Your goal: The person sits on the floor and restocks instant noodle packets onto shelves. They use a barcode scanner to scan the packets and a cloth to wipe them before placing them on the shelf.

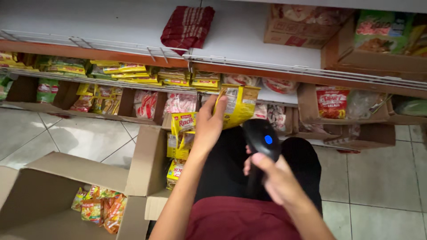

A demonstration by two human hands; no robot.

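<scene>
My left hand (209,126) holds up a yellow sachet packet (238,104), its back side facing me, in front of the lower shelf. My right hand (271,175) grips a black handheld barcode scanner (262,138) with a blue light lit on top, its head tilted up toward the packet and just below it. Between my knees and the shelf stands an open cardboard box (149,155) with more yellow sachets (180,138) upright inside it.
A second open cardboard box (44,186) at the lower left holds orange and yellow packets (100,206). The lower shelf (133,86) is packed with seasoning packets. A red striped cloth (187,26) lies on the white upper shelf, beside cartons (302,24). Tiled floor at right.
</scene>
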